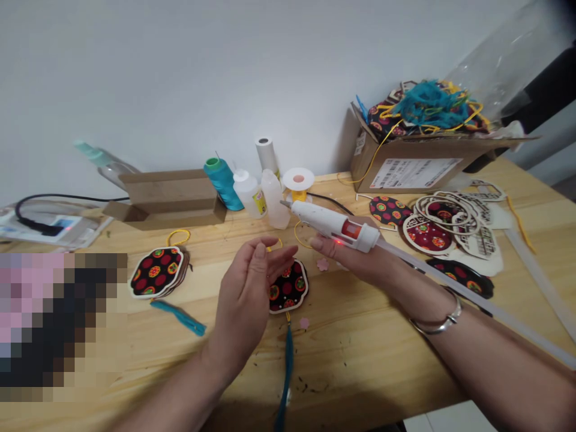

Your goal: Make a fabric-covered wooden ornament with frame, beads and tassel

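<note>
While your right hand [355,261] grips a white hot glue gun [326,219], its red lamp lit and a long glue stick [472,306] trailing back past your wrist, your left hand [245,294] is raised open above the bench [360,354]. Your right-hand fingers [320,243] are wrapped around the gun body, with the nozzle [285,204] angled up and away from the work, a hold that appears to keep the hot tip off the wood. Your left-hand fingers [270,261] are extended, lightly curved and close together, pinching nothing; a strand of yellow cord [275,245] shows just beyond them. Below and between your hands, a black-and-red patterned ornament [288,287] lies flat on the bench, its teal tassel [288,366] running toward you, probably laid straight to keep it from tangling. To your left sit a stack of similar ornaments [155,273] and a teal strip [179,318]; pink flower cutouts [322,264] lie near the gun, within easy reach. You have spools of thread [222,183] and plastic bottles [249,193] lined up along the wall, clear of the working area. At the far right, a cardboard box [416,159] holds tangled teal and yellow material, with patterned cut pieces [450,225] spread before it. A blurred patch hides the bench's lower left corner.
</note>
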`<state>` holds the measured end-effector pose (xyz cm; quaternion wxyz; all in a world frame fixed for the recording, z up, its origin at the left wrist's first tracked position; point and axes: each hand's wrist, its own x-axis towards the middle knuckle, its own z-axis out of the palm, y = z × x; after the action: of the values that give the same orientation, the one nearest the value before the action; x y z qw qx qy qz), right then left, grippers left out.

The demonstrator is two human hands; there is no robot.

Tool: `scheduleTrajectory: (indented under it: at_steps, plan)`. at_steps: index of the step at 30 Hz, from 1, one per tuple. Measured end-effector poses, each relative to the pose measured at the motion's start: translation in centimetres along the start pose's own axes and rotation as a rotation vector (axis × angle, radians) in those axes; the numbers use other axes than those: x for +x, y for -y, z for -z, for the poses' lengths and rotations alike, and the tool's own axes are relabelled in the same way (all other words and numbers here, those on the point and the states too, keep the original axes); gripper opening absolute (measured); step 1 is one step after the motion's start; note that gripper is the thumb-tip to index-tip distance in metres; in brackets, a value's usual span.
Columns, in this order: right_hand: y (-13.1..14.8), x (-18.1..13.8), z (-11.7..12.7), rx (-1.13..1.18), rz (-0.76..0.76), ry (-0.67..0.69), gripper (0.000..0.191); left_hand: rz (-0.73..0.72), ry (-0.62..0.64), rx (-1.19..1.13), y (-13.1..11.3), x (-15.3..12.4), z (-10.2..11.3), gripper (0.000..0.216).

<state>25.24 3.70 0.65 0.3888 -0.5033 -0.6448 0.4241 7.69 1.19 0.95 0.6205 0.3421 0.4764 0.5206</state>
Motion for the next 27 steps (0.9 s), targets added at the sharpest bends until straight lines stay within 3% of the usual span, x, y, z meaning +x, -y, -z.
scheduleTrajectory:
  at_steps: [4, 7, 12, 20, 27]
  plan:
    - [0.0, 0.1, 0.0, -0.012, -0.009, 0.005, 0.028, 0.083, -0.009, -0.172, -0.6, 0.3, 0.3, 0.017]
    - [-0.1, 0.2, 0.0, -0.053, 0.052, -0.013, 0.029, 0.067, 0.033, -0.203, -0.7, 0.5, 0.9, 0.017]
    - [-0.3, 0.2, 0.0, -0.069, 0.099, -0.025, 0.031, -0.018, 0.084, -0.056, 0.3, 0.9, 1.8, 0.046]
    - [-0.3, 0.3, 0.0, -0.048, 0.079, 0.021, 0.027, -0.228, 0.191, 0.401, 1.3, 0.8, 2.3, 0.042]
    - [-0.1, 0.5, 0.1, -0.082, 0.094, 0.007, 0.030, -0.239, 0.240, 0.377, 1.3, 1.2, 2.4, 0.053]
